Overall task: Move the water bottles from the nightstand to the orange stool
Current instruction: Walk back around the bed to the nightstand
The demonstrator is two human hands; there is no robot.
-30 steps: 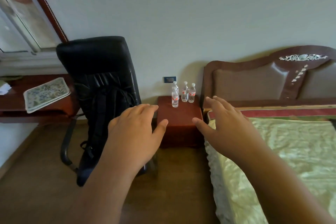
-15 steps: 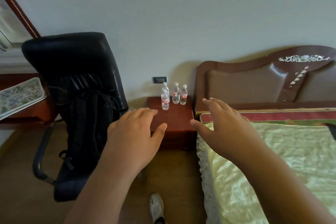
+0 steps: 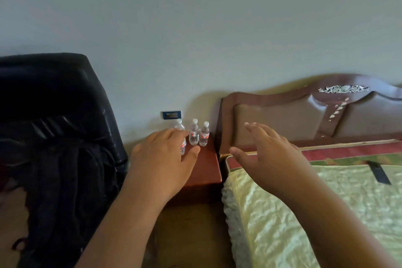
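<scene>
Both hands out, fingers loose, holding nothing: left hand (image 3: pixel 162 160) and right hand (image 3: pixel 272 156) reach twd nightstand (image 3: pixel 206 167). All 3 water bottles (image 3: pixel 194 132) upright at its back edge; none moved. Orange stool not in view.

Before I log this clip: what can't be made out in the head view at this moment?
- Orange stool: not in view.
- Leftmost bottle: lower part hidden by the left hand; contact cannot be told.
- Bottle labels: too small to read.
- Nightstand: left side covered by that hand and arm.
- Right hand: open, height over the bed unclear.
</scene>
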